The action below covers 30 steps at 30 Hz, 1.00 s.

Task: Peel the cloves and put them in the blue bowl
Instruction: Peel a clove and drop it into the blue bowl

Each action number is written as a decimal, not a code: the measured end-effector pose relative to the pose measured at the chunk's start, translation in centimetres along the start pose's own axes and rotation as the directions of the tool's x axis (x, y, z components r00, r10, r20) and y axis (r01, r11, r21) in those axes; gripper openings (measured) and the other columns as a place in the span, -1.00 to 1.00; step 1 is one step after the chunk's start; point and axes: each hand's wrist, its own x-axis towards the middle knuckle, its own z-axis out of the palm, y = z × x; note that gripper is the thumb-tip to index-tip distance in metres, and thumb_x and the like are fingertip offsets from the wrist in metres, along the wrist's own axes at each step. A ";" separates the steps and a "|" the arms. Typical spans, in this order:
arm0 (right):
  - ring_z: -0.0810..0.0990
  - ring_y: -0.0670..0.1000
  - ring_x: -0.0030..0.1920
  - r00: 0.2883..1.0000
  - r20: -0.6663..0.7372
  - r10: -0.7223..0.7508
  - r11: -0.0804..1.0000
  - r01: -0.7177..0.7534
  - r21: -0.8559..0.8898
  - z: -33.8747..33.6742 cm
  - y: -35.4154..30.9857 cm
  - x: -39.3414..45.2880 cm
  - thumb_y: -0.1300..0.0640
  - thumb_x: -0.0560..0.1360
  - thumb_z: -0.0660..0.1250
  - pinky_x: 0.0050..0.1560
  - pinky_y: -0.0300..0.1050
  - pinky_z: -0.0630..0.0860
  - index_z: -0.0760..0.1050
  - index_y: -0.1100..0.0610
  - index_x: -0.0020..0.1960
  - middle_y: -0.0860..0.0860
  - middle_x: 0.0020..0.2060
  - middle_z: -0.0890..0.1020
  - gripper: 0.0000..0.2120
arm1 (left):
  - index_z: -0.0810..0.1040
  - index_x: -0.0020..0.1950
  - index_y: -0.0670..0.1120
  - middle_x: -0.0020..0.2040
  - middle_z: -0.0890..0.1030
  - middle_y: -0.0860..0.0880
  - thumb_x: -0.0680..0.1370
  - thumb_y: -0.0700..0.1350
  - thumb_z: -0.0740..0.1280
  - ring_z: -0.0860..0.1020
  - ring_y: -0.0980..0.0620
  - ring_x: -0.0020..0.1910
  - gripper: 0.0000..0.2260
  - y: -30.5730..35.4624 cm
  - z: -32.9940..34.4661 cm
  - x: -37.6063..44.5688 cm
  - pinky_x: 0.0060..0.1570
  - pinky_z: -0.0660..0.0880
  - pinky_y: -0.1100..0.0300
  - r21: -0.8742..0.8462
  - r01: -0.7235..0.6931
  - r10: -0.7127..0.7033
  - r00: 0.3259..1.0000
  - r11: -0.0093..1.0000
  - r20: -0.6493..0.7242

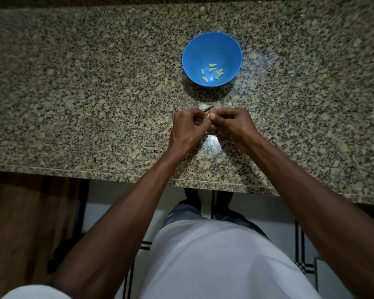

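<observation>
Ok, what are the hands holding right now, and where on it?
A clove, pinched between the fingertips of the left hand and the right hand. It is mostly hidden, so the exact spot of the hold cannot be told.

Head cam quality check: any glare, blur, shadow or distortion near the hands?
Head view: glare patch on the counter just below the hands; left hand and right hand sharp enough, the clove between them tiny; bowl casts a shadow toward the person; counter edge bows, corners smear.
</observation>
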 end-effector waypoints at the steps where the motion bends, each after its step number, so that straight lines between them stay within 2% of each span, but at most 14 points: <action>1: 0.77 0.03 -0.14 1.000 0.000 0.003 1.000 -0.003 0.005 0.0 0.0 0.0 0.32 0.52 0.51 -0.06 -0.14 0.69 0.67 0.36 0.09 0.15 -0.14 0.75 -0.83 | 0.73 0.01 -0.16 -0.19 0.73 -0.01 0.58 0.07 0.45 0.68 0.18 -0.25 -0.71 0.0 0.0 0.0 -0.22 0.67 0.22 0.015 0.003 -0.002 1.000 1.000 -0.007; 5: 0.77 0.05 -0.08 1.000 -0.016 0.000 0.999 -0.001 -0.040 0.3 0.0 0.0 0.30 0.50 0.53 -0.03 -0.13 0.69 0.69 0.30 0.06 0.16 -0.09 0.76 -0.85 | 0.73 -0.02 -0.16 -0.21 0.72 -0.02 0.58 0.03 0.45 0.67 0.15 -0.27 -0.75 0.2 0.2 -0.2 -0.24 0.67 0.20 0.040 0.005 -0.004 1.000 0.999 -0.021; 9: 0.77 0.09 -0.05 0.999 -0.040 -0.019 0.997 0.016 -0.078 0.5 0.0 0.1 0.28 0.52 0.52 0.05 -0.02 0.71 0.70 0.27 0.05 0.16 -0.10 0.77 -0.88 | 0.74 -0.02 -0.16 -0.21 0.72 -0.01 0.57 0.03 0.47 0.66 0.20 -0.27 -0.75 0.5 0.2 0.0 -0.31 0.56 0.41 0.013 0.036 -0.035 0.999 0.999 -0.031; 15: 0.77 0.17 -0.05 0.999 -0.040 -0.023 0.994 0.019 -0.103 0.5 0.3 0.5 0.27 0.53 0.52 0.09 0.07 0.71 0.71 0.30 0.06 0.19 -0.11 0.77 -0.86 | 0.74 -0.05 -0.15 -0.22 0.71 0.04 0.54 0.07 0.50 0.67 0.21 -0.25 -0.73 0.4 0.0 0.3 -0.27 0.62 0.32 -0.027 0.079 -0.080 0.996 0.997 -0.032; 23: 0.74 0.11 -0.02 1.000 0.025 -0.005 1.000 0.005 -0.002 0.3 0.2 0.7 0.32 0.57 0.46 0.11 -0.05 0.68 0.68 0.33 0.12 0.26 -0.02 0.74 -0.85 | 0.71 0.02 -0.15 -0.15 0.70 0.04 0.52 0.01 0.52 0.66 0.22 -0.17 -0.76 0.0 -0.1 0.8 -0.19 0.60 0.38 -0.045 0.122 -0.124 0.992 0.991 -0.028; 26: 0.74 0.09 0.01 0.997 0.072 0.006 1.000 -0.006 0.003 0.0 0.2 0.7 0.29 0.55 0.48 0.13 -0.05 0.67 0.67 0.32 0.16 0.25 0.02 0.74 -0.80 | 0.70 -0.01 -0.14 -0.17 0.70 0.04 0.52 0.05 0.53 0.67 0.19 -0.18 -0.74 -0.2 -0.2 0.7 -0.21 0.61 0.37 -0.063 0.118 -0.120 0.992 0.991 -0.029; 30: 0.73 0.14 -0.02 0.997 0.082 0.013 1.000 -0.014 0.007 0.0 0.1 0.7 0.29 0.56 0.48 0.17 0.10 0.68 0.66 0.35 0.16 0.28 0.02 0.73 -0.79 | 0.68 -0.01 -0.13 -0.17 0.70 0.03 0.53 0.07 0.53 0.68 0.16 -0.19 -0.73 -0.2 -0.1 0.5 -0.22 0.63 0.34 -0.058 0.118 -0.119 0.993 0.991 -0.015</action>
